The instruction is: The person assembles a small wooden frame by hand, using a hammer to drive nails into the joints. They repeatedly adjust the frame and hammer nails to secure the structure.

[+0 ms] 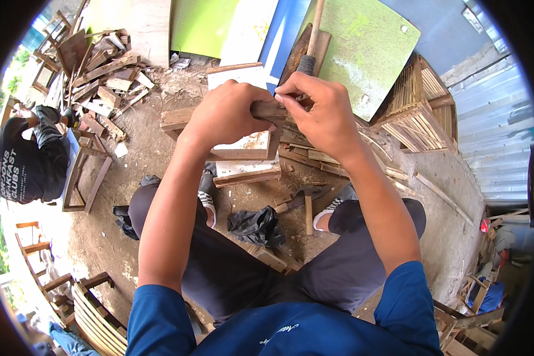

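In front of me, my left hand (232, 111) is wrapped over the top bar of a small wooden frame (175, 120), thumb on the near side. A pale board (243, 144) shows under the bar. At the bar's right end, my right hand (321, 113) is closed in a pinch, thumb against forefinger. Whatever it pinches is too small to make out. Just beyond that hand rises a wooden pole (317, 26) with a dark wrapped section (305, 65). Below the frame, between my feet, lies what looks like a hammer (308, 213).
A black plastic bag (258, 225) lies between my legs. Scrap wood (110, 89) is piled at the far left, near a seated person (32, 154). Loose slats (320, 160) lie beyond my right foot. Slatted wooden furniture (421, 115) and a corrugated metal wall (492, 136) stand on the right.
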Available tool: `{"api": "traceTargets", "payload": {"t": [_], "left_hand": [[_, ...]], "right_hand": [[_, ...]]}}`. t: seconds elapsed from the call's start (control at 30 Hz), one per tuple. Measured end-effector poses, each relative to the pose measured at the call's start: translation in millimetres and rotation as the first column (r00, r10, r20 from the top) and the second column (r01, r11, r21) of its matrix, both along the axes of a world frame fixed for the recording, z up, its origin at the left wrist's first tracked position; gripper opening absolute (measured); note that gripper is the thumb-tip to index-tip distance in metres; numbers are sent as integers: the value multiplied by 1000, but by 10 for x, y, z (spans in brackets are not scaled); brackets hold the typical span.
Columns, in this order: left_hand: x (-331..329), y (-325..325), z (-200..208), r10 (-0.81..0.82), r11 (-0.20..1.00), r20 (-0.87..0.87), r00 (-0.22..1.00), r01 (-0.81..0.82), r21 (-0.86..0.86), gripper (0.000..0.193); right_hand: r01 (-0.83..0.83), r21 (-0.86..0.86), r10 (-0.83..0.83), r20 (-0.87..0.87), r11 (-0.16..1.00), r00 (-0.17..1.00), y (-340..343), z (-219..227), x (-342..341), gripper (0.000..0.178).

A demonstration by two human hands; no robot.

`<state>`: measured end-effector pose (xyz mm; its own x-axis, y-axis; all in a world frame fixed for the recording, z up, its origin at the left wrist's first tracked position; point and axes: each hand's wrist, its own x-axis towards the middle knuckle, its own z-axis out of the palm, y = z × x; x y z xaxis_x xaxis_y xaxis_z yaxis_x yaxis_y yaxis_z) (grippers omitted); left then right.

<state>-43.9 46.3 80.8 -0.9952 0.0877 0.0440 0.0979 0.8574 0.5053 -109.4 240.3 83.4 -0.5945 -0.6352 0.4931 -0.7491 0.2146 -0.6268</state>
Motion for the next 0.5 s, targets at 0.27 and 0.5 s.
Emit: {"api": "traceTargets", "payload": {"t": [0.27, 0.5], "left_hand": [[16, 14, 26, 17, 1000, 43, 999, -17, -8, 38], [19, 11, -3, 1, 1000, 6, 1000, -1, -22, 36]], "right_hand": [[-26, -15, 24, -82, 1000, 996, 22, -38, -3, 11], [-28, -18, 27, -49, 999, 998, 35, -49, -3, 10]]}}
